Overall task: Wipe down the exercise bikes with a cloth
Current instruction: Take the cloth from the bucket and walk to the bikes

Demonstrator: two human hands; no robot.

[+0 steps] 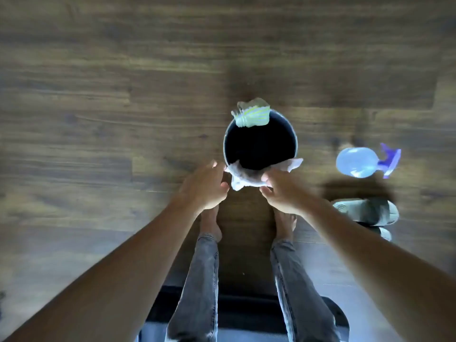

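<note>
Dark wood-plank floor is filling the frame. At centre, I am holding a pale cloth over the near rim of a bucket, my left hand and right hand pinching its opposite edges. It is looking limp, light, possibly wet; edge grips suit it.

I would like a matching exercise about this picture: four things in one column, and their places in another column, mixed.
Things:
1. white cloth
2. striped cloth
3. spray bottle
4. slipper

Places:
a. lying on the floor right of the bucket
b. draped over the bucket's far rim
c. on the floor by the right foot
d. at the bucket's near rim, held by the left hand and right hand

Pairs: 1-d, 2-b, 3-a, 4-c
</note>
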